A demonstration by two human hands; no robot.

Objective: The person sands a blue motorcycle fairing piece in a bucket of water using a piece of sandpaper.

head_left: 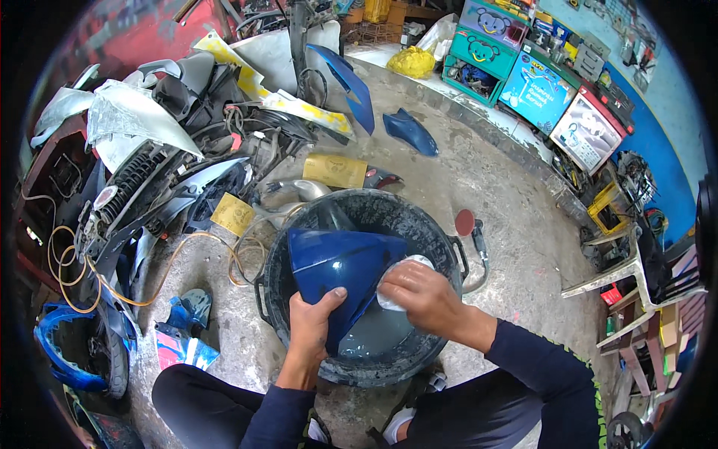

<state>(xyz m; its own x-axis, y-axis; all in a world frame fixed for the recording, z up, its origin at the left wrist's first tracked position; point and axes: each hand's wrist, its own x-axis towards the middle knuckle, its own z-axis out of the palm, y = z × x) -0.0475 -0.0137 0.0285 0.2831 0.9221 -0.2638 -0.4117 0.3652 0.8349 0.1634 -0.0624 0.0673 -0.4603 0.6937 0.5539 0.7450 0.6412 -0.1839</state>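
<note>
A blue plastic panel [340, 266] is tilted over a large black tub [400, 367] with cloudy water in its bottom. My left hand [314, 318] grips the panel's lower left part, thumb on its face. My right hand [419, 295] is closed on a pale, whitish pad [415, 263] at the panel's right edge; the pad is partly hidden by my fingers.
Piled body panels and parts [138, 127] fill the left, with an orange hose [172, 262]. Yellow sheets [334, 169] lie behind the tub. A sander [475, 236] lies right of it. A white chair [643, 262], crates [479, 52] and a raised ledge [516, 135] line the right.
</note>
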